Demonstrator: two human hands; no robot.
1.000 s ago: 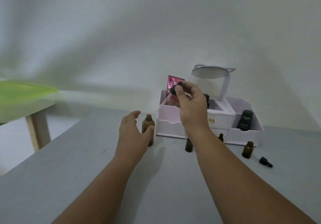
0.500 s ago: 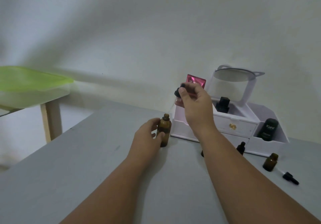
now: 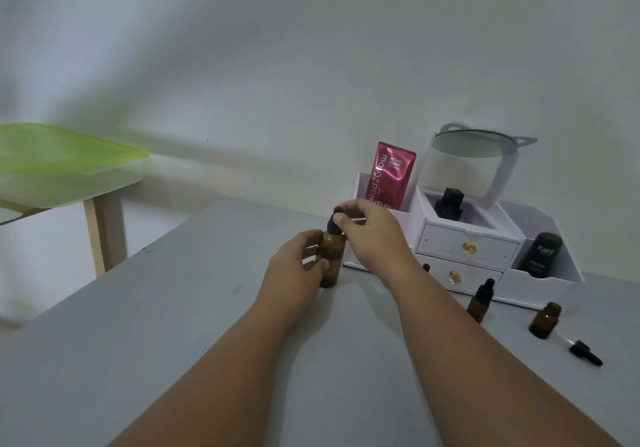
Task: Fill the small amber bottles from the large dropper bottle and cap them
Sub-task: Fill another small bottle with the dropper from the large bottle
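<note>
The large amber dropper bottle (image 3: 331, 259) stands upright on the grey table (image 3: 173, 325). My left hand (image 3: 294, 266) grips its body from the left. My right hand (image 3: 372, 235) pinches the black dropper cap (image 3: 335, 222) sitting on the bottle's neck. A small capped amber bottle (image 3: 479, 302) stands to the right of my right forearm. Another small amber bottle (image 3: 544, 320) stands uncapped further right, with a loose black dropper cap (image 3: 585, 352) lying beside it. A third small black cap (image 3: 426, 267) peeks out behind my right wrist.
A white cosmetics organiser (image 3: 467, 249) with two drawers sits at the back right, holding a pink sachet (image 3: 391, 176), a black bottle (image 3: 448, 202), a dark tube (image 3: 540, 254) and a round mirror (image 3: 476, 143). A green-topped side table (image 3: 62, 162) stands at left.
My right hand has come down with the dropper from in front of the organiser onto the large bottle's neck. My left hand closed around the bottle's body. The camera view shifted left.
</note>
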